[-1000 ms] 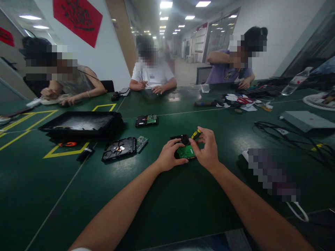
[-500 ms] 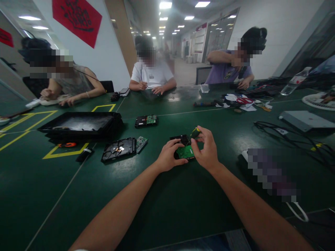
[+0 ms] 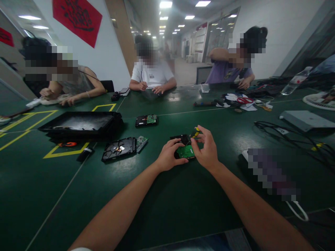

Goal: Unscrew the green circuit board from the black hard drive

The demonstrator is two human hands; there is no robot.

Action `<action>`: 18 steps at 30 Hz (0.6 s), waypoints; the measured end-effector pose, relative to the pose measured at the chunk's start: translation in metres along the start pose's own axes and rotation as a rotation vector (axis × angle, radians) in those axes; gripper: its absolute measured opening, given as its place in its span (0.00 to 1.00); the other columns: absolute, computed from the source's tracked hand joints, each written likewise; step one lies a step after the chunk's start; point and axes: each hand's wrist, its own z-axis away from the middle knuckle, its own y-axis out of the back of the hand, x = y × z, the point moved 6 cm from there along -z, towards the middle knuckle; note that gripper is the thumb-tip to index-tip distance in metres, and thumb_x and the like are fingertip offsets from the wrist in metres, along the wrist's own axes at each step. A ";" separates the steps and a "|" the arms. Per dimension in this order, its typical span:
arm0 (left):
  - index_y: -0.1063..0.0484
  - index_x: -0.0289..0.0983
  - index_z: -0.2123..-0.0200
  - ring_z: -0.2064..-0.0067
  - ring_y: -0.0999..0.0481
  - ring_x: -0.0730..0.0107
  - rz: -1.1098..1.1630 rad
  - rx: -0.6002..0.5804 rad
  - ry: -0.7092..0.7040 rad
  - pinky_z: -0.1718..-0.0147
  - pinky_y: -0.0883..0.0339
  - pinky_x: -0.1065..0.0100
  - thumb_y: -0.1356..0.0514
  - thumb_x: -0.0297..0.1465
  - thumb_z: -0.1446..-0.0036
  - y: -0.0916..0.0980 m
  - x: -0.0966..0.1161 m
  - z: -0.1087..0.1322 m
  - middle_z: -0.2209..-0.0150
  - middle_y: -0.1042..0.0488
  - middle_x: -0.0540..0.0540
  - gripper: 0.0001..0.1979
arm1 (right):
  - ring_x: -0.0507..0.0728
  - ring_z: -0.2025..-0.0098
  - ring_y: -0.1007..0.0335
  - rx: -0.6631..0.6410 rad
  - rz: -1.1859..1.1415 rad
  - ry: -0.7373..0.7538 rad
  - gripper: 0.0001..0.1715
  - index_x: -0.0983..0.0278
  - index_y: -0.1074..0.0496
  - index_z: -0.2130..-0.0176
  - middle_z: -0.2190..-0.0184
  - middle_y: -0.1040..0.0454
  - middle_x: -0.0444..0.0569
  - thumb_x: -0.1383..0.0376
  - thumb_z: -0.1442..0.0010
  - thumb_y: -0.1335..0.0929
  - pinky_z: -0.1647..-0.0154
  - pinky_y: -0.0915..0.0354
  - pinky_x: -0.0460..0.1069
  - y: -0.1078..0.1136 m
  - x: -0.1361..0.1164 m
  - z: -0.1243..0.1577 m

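A hard drive (image 3: pixel 186 151) with a green circuit board lies on the table before me. My left hand (image 3: pixel 169 155) grips its left side, thumb along the near edge and fingers over the far part. Between the thumb and fingers of my right hand (image 3: pixel 206 148) is a screwdriver (image 3: pixel 196 132) with a dark green and yellow handle, tilted over the drive. Its tip is too small to make out. To the left lie another hard drive (image 3: pixel 119 149), a loose circuit board (image 3: pixel 142 144) touching or close beside it, and a third drive (image 3: pixel 146 120) farther back.
A black tray (image 3: pixel 78 127) stands at the left, with orange-handled pliers or a similar tool (image 3: pixel 67 144) near it. Cables (image 3: pixel 295 141), a silver box (image 3: pixel 306 121) and a bottle (image 3: pixel 295 82) are at the right. Several people sit across the green table (image 3: pixel 146 205).
The screwdriver handle has turned in my right hand, so that its yellow stripe now shows. My left hand and the hard drive have stayed in place.
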 end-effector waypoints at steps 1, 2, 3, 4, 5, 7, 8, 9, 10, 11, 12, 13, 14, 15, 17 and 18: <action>0.27 0.45 0.40 0.29 0.36 0.42 -0.004 0.001 0.000 0.31 0.40 0.41 0.24 0.47 0.50 0.000 0.000 0.000 0.31 0.34 0.38 0.36 | 0.61 0.51 0.22 0.005 0.006 0.002 0.36 0.52 0.43 0.29 0.38 0.34 0.57 0.63 0.31 0.30 0.59 0.17 0.58 0.000 0.000 0.000; 0.27 0.45 0.40 0.29 0.36 0.43 -0.008 0.002 0.000 0.31 0.40 0.41 0.25 0.48 0.50 0.000 0.000 0.000 0.31 0.33 0.38 0.36 | 0.60 0.52 0.23 0.008 0.011 0.005 0.36 0.51 0.42 0.29 0.39 0.33 0.56 0.63 0.31 0.30 0.60 0.18 0.57 0.001 -0.001 0.000; 0.27 0.45 0.40 0.29 0.35 0.43 -0.012 0.002 -0.001 0.31 0.40 0.41 0.25 0.48 0.49 0.000 0.000 0.000 0.31 0.33 0.38 0.36 | 0.60 0.53 0.23 0.011 0.016 0.010 0.36 0.51 0.42 0.30 0.40 0.33 0.56 0.62 0.32 0.29 0.61 0.18 0.56 0.001 -0.002 -0.001; 0.27 0.45 0.40 0.30 0.35 0.43 -0.016 0.002 -0.003 0.31 0.40 0.41 0.25 0.48 0.49 0.001 0.000 0.000 0.32 0.33 0.38 0.36 | 0.60 0.53 0.24 0.009 0.021 0.016 0.36 0.51 0.41 0.30 0.40 0.33 0.56 0.62 0.32 0.29 0.61 0.18 0.56 0.002 -0.003 -0.001; 0.27 0.44 0.40 0.30 0.35 0.43 -0.018 -0.001 -0.005 0.32 0.40 0.42 0.25 0.48 0.49 0.001 0.001 0.000 0.32 0.33 0.37 0.36 | 0.60 0.53 0.24 0.003 0.026 0.022 0.36 0.51 0.41 0.30 0.40 0.33 0.56 0.63 0.32 0.29 0.61 0.18 0.56 0.002 -0.005 -0.002; 0.27 0.44 0.40 0.30 0.35 0.44 -0.016 0.000 -0.006 0.32 0.40 0.42 0.25 0.48 0.49 0.002 0.002 0.000 0.32 0.33 0.37 0.36 | 0.60 0.51 0.24 -0.009 0.036 0.025 0.35 0.52 0.42 0.29 0.40 0.33 0.57 0.63 0.31 0.31 0.59 0.18 0.57 0.001 -0.007 -0.002; 0.27 0.44 0.40 0.30 0.35 0.44 -0.012 0.000 -0.004 0.32 0.40 0.42 0.25 0.48 0.49 0.002 0.002 0.000 0.32 0.33 0.37 0.36 | 0.61 0.50 0.24 -0.014 0.039 0.022 0.35 0.52 0.42 0.29 0.39 0.34 0.57 0.63 0.30 0.31 0.58 0.18 0.57 0.001 -0.007 -0.003; 0.27 0.44 0.40 0.30 0.35 0.43 -0.007 0.000 -0.002 0.32 0.40 0.42 0.25 0.48 0.49 0.002 0.002 0.000 0.32 0.33 0.37 0.36 | 0.61 0.50 0.24 -0.014 0.040 0.017 0.36 0.52 0.43 0.28 0.38 0.34 0.58 0.63 0.30 0.32 0.57 0.18 0.58 0.001 -0.007 -0.003; 0.27 0.44 0.40 0.29 0.36 0.43 -0.002 0.000 0.001 0.32 0.40 0.41 0.25 0.48 0.49 0.002 0.002 0.000 0.31 0.33 0.38 0.36 | 0.61 0.50 0.24 -0.013 0.040 0.012 0.36 0.52 0.44 0.28 0.38 0.34 0.58 0.63 0.29 0.33 0.57 0.18 0.58 0.001 -0.006 -0.003; 0.27 0.45 0.40 0.29 0.36 0.43 0.001 0.000 0.003 0.32 0.40 0.41 0.24 0.47 0.50 0.002 0.002 0.000 0.31 0.34 0.38 0.36 | 0.61 0.51 0.24 -0.008 0.040 0.008 0.36 0.52 0.45 0.27 0.38 0.34 0.58 0.63 0.29 0.33 0.57 0.18 0.59 0.001 -0.006 -0.003; 0.27 0.45 0.40 0.29 0.36 0.42 0.002 0.001 0.003 0.32 0.40 0.41 0.24 0.47 0.50 0.002 0.001 0.000 0.31 0.34 0.38 0.36 | 0.61 0.51 0.24 -0.003 0.041 0.005 0.37 0.52 0.45 0.27 0.38 0.34 0.58 0.63 0.29 0.32 0.58 0.18 0.59 0.001 -0.005 -0.002; 0.26 0.45 0.40 0.29 0.36 0.42 0.001 0.001 0.001 0.32 0.40 0.40 0.24 0.47 0.50 0.002 0.002 0.000 0.31 0.34 0.38 0.36 | 0.61 0.52 0.24 0.003 0.043 0.004 0.37 0.52 0.45 0.27 0.39 0.34 0.58 0.62 0.30 0.32 0.58 0.18 0.58 0.002 -0.004 -0.002; 0.26 0.45 0.40 0.29 0.36 0.42 -0.002 0.003 -0.001 0.32 0.40 0.40 0.25 0.47 0.50 0.002 0.002 0.000 0.31 0.34 0.38 0.35 | 0.61 0.52 0.25 0.010 0.048 0.006 0.37 0.51 0.44 0.28 0.39 0.33 0.57 0.62 0.30 0.31 0.59 0.18 0.58 0.002 -0.003 -0.002; 0.26 0.45 0.40 0.30 0.36 0.42 -0.004 0.005 -0.004 0.32 0.40 0.41 0.25 0.47 0.49 0.002 0.002 0.000 0.31 0.34 0.38 0.35 | 0.62 0.51 0.25 0.012 0.054 0.011 0.37 0.51 0.44 0.28 0.40 0.33 0.57 0.62 0.31 0.30 0.60 0.18 0.58 0.002 -0.003 -0.002; 0.26 0.44 0.40 0.30 0.35 0.43 -0.009 0.003 -0.012 0.32 0.40 0.41 0.25 0.47 0.49 0.002 0.002 0.000 0.32 0.33 0.37 0.35 | 0.62 0.49 0.26 0.004 0.064 0.026 0.38 0.51 0.43 0.28 0.40 0.33 0.57 0.62 0.31 0.30 0.59 0.18 0.58 0.002 -0.003 -0.002; 0.26 0.43 0.40 0.30 0.35 0.43 -0.010 0.001 -0.014 0.32 0.40 0.42 0.25 0.47 0.49 0.002 0.003 0.000 0.32 0.33 0.37 0.35 | 0.62 0.49 0.26 -0.003 0.065 0.031 0.38 0.51 0.44 0.28 0.40 0.33 0.57 0.62 0.31 0.30 0.59 0.18 0.58 0.001 -0.003 -0.002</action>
